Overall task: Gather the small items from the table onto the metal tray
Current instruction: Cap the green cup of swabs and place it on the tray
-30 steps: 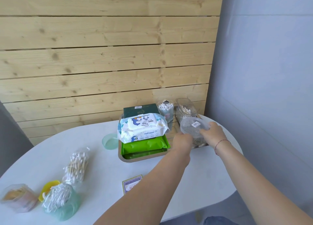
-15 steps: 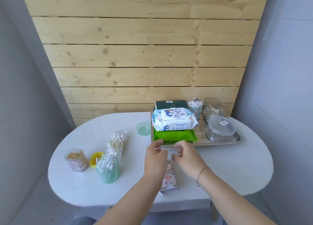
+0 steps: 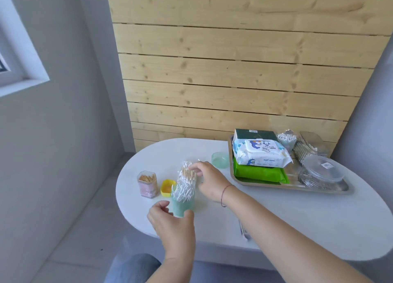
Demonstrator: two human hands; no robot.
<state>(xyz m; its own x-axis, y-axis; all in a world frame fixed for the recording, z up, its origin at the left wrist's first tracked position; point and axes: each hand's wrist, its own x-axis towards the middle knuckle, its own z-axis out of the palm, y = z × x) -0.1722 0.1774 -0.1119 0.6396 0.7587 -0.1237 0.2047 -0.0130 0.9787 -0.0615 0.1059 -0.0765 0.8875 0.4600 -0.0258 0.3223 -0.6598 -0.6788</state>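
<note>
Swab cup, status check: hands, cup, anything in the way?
Left hand open around green swab cup, not yet gripping. Right hand open over bagged swabs. Metal tray crowded; yellow lid beside cup.

Small domestic nook, likely a home corner.

Pale pine plank wall (image 3: 234,70) behind, plain grey painted walls either side, white window frame (image 3: 19,70) at left, grey tiled floor (image 3: 70,250) below. White oval table (image 3: 297,214) pushed against the planks, laden with household toiletries: baby wipes pack (image 3: 261,153), green pack (image 3: 259,174) beneath it, cotton swabs in a green cup (image 3: 182,199), toothpick jar (image 3: 147,183), metal tray (image 3: 297,187). No workshop or shop fittings.
</note>
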